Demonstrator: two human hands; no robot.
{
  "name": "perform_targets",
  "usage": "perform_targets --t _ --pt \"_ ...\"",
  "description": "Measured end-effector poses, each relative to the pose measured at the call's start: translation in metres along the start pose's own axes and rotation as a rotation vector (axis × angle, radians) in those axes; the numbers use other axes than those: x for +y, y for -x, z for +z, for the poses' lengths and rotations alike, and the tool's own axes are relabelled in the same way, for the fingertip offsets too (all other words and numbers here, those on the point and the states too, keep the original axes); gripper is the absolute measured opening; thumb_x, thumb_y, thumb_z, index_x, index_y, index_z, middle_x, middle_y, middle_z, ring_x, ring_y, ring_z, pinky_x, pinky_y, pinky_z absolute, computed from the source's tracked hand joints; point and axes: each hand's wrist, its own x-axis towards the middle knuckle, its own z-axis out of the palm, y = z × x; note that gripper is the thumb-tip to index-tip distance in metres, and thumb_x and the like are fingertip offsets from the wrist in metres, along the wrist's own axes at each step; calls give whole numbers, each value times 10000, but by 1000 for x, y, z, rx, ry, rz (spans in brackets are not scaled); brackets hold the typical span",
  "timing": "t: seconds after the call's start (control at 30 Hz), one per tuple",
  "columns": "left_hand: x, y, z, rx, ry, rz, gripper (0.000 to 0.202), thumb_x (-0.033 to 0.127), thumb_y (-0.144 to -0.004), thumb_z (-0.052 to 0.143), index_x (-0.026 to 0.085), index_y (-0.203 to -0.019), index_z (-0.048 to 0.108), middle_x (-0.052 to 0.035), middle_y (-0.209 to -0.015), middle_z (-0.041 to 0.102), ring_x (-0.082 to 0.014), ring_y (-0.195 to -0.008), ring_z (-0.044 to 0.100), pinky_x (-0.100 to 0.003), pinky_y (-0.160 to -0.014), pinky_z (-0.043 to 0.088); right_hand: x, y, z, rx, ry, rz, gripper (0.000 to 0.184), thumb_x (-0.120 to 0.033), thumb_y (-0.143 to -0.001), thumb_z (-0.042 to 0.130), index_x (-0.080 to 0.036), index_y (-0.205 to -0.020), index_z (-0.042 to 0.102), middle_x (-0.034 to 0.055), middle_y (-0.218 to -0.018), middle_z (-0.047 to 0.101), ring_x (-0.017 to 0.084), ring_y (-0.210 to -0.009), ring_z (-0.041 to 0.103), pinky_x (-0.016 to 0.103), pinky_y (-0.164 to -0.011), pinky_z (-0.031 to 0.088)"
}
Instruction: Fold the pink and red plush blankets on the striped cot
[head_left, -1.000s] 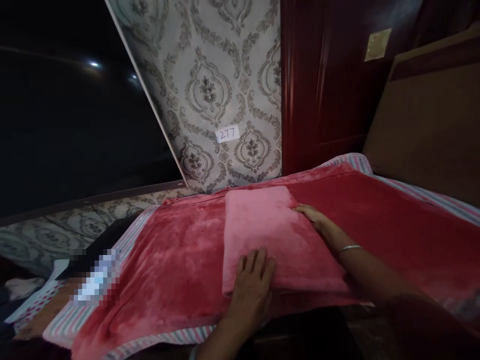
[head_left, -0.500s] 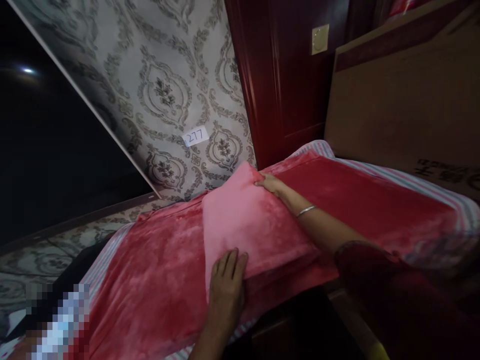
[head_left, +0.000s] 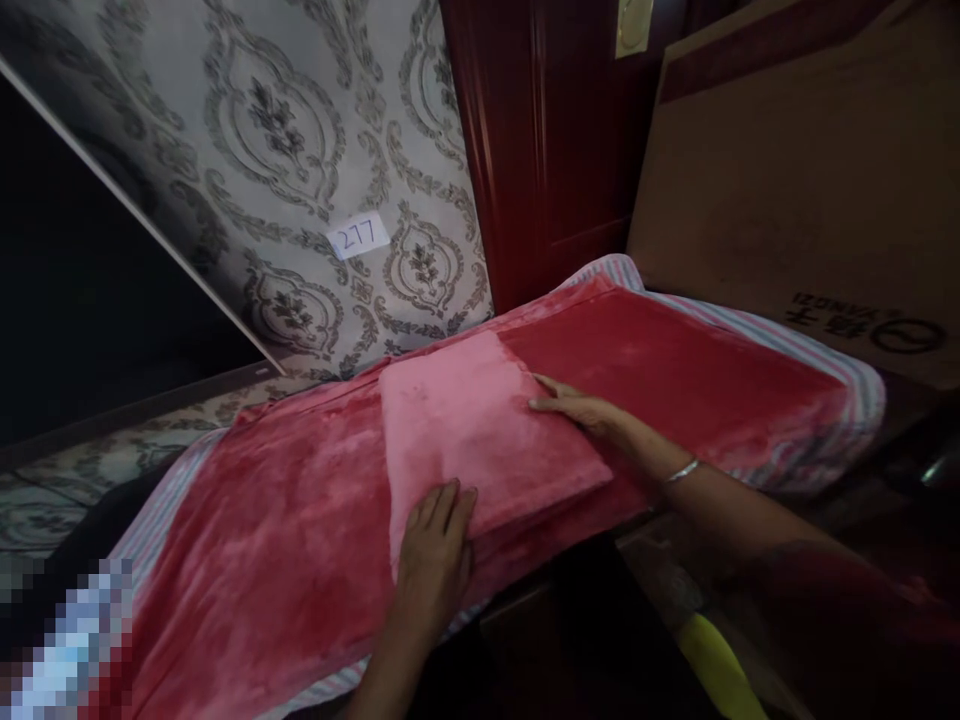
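A folded pink plush cloth (head_left: 457, 430) lies on a red plush blanket (head_left: 300, 530), flat on top with its layers showing along the near edge. My left hand (head_left: 435, 540) rests on its near left part, fingers stretched over the top and the thumb by the near edge. At the right edge is my right hand (head_left: 581, 405), its thumb on the pink surface and a finger reaching along the side; the other fingers are mostly hidden. Thumb and finger are apart. A silver bracelet (head_left: 684, 470) circles the right wrist.
Striped cloth (head_left: 757, 325) shows around the blanket's border. Behind stand a patterned wall with a paper label (head_left: 360, 235) reading 277, a dark red wooden panel (head_left: 517, 150) and a large cardboard box (head_left: 787, 190). A dark screen (head_left: 90, 290) is at left, a yellow-green object (head_left: 716, 665) below right.
The pink cloth's raised far corner now lies flatter. My right hand has moved from near that corner toward me along the right edge. My left hand stays on the near part; the view has shifted.
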Motion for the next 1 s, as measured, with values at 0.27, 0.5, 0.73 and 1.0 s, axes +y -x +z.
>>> perform_targets --t 0.27,0.5,0.73,1.0 --pt "1 -1 -5 47 116 21 515 45 -855 489 171 -1338 616 -156 -1329 668 -285 -1214 624 -450 -1005 505 2 11 -3 119 217 -210 846 -243 -647 808 -190 -1449 547 82 -1535 514 269 -1417 446 413 -1223 282" --pt "-8 21 -22 127 513 -388 419 323 -887 673 250 -1300 662 -119 -1482 568 -316 -1406 479 -551 -1173 362 20 20 -10 179 204 -139 754 -305 -717 794 -180 -1424 563 101 -1414 618 261 -1282 578 420 -1119 436" --pt "-22 36 -26 225 1595 -1325 588 413 -674 863 189 -1193 699 -100 -1175 736 -287 -1133 679 -406 -956 572 22 42 -21 274 354 -65 776 -488 -757 817 -210 -1439 572 126 -1396 627 320 -1270 586 480 -1135 424" --pt "3 53 -16 359 2007 -1354 185 318 -792 781 204 -931 738 -69 -1026 771 -252 -992 727 -461 -934 595 10 63 -13 82 185 -19 731 -505 -710 848 -275 -1368 628 47 -1453 602 320 -1378 503 468 -1198 367"
